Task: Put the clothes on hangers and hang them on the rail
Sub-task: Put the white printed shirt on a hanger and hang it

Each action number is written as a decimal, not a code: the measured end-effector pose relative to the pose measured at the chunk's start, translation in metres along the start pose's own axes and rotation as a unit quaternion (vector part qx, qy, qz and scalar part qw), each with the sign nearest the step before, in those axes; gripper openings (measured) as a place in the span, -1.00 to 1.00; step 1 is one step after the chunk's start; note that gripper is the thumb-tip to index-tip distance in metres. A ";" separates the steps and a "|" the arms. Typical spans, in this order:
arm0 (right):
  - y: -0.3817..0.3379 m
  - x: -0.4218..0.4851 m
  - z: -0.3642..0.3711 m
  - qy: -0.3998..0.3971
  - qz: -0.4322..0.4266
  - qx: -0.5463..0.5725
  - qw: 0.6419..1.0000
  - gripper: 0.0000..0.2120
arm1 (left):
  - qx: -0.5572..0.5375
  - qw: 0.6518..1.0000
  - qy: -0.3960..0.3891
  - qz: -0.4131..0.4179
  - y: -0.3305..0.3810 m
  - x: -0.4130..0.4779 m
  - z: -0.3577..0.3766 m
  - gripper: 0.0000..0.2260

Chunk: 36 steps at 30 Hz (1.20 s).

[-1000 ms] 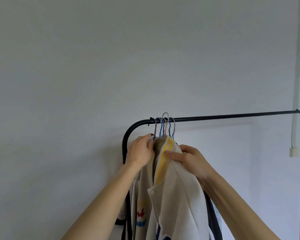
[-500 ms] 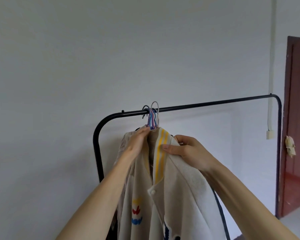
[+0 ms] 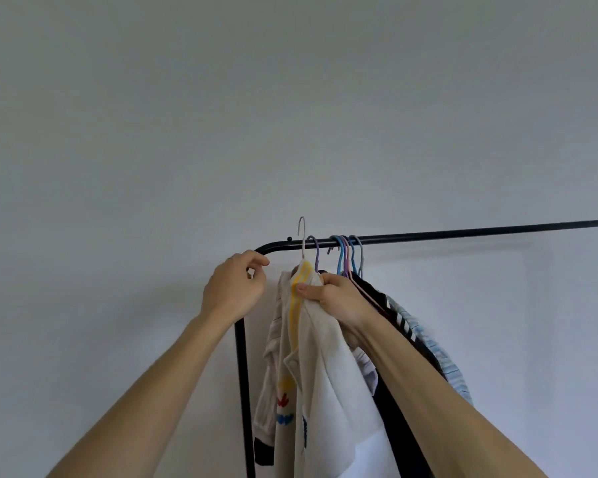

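Cream jacket (image 3: 325,357) w/ yellow-striped collar pinched by right hand (image 3: 339,298); left hand (image 3: 233,288) loosely curled, empty, near black rail (image 3: 428,235) corner.

A thin black metal rail (image 3: 463,232) is running across in front of the plain pale wall (image 3: 290,98), bending down at its left end into an upright post (image 3: 239,374). A cluster of slim plastic hangers (image 3: 347,253) is hooking over the rail just right of the bend. The cream knitted cardigan with yellow collar stripes (image 3: 311,367) is hanging leftmost, its hanger hook (image 3: 301,232) rising above the rail. Behind and right of it, a dark garment (image 3: 401,426) and a striped shirt (image 3: 439,357) are hanging. The left hand (image 3: 233,288) is hovering beside the bend, left of the cardigan; the right hand (image 3: 339,298) is sitting on the collar, between cardigan and dark garment.
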State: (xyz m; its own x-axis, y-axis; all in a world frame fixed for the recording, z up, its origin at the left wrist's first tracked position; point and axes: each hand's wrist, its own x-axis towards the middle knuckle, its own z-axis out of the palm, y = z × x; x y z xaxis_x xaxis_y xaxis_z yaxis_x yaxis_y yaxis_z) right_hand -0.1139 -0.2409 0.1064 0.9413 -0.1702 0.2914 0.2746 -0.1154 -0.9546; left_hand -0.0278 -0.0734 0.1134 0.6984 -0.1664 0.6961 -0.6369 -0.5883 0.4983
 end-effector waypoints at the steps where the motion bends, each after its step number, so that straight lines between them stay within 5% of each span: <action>1: 0.008 0.004 0.003 -0.009 0.001 -0.070 0.997 -0.79 | 0.010 1.000 -0.005 0.001 -0.006 0.002 -0.001 -0.77; 4: 0.046 0.005 0.020 0.010 0.005 -0.187 0.982 -0.67 | 0.012 1.000 -0.025 -0.009 -0.019 0.007 -0.001 -0.71; 14: 0.064 0.006 0.052 0.102 -0.157 -0.076 0.979 -0.66 | 0.111 0.992 -0.017 0.052 -0.001 0.006 0.024 -0.64; 20: 0.045 0.014 0.039 0.093 -0.078 -0.156 0.980 -0.83 | 0.117 0.991 -0.040 0.053 0.008 0.012 0.030 -0.65; 24: 0.067 -0.001 0.058 0.007 -0.036 -0.338 0.941 -0.69 | 0.134 0.985 -0.105 0.038 -0.002 -0.008 0.048 -0.58; 32: 0.083 -0.046 0.036 0.177 -0.170 -0.320 0.915 -0.73 | -0.017 0.988 -0.156 0.013 -0.016 -0.039 0.049 -0.56; 36: 0.106 -0.050 0.008 0.242 -0.201 -0.478 0.820 -0.65 | -0.061 0.985 -0.162 -0.026 -0.018 -0.042 0.049 -0.54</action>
State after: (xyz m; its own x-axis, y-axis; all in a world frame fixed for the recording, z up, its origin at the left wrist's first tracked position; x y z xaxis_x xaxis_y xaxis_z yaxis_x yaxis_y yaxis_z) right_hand -0.1306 -0.2363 -0.0101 0.5607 -0.2726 0.7819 0.0459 -0.9326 -0.3580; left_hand -0.0300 -0.0946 0.0499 0.7866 -0.3937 0.4756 -0.6174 -0.5071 0.6014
